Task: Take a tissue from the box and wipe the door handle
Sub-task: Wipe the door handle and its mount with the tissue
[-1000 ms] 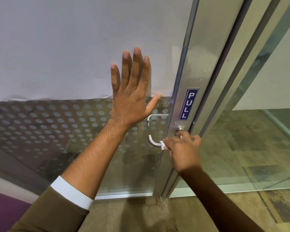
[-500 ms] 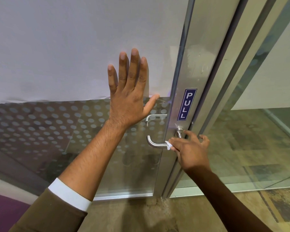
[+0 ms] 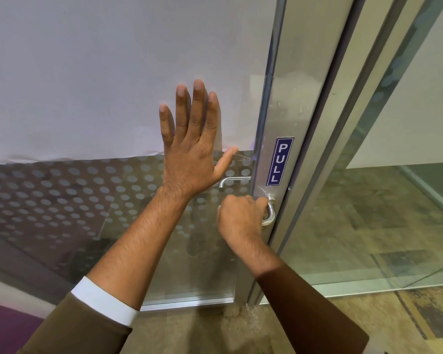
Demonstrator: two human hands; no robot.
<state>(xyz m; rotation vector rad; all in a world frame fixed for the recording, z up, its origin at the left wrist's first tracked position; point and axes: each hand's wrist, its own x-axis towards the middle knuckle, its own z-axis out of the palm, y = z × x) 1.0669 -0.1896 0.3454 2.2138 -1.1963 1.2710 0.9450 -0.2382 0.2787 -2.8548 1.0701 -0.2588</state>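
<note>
My left hand (image 3: 192,149) lies flat on the glass door, fingers spread and pointing up. Just below and to its right, my right hand (image 3: 241,219) is closed around the metal lever of the door handle (image 3: 271,213); only the handle's bent end near the door frame shows. The tissue is hidden inside my fist and no tissue box is in view. A second lever (image 3: 232,180) shows through the glass on the door's far side.
The glass door (image 3: 113,200) has a white sheet over its upper part and a dotted frosted band below. A blue PULL sticker (image 3: 279,161) sits on the metal stile. A glass side panel (image 3: 368,213) stands to the right, above a patterned floor.
My right hand slid left along the lever and closed over it, hiding the white tissue that showed at my fingertips. My left hand stayed flat on the glass.
</note>
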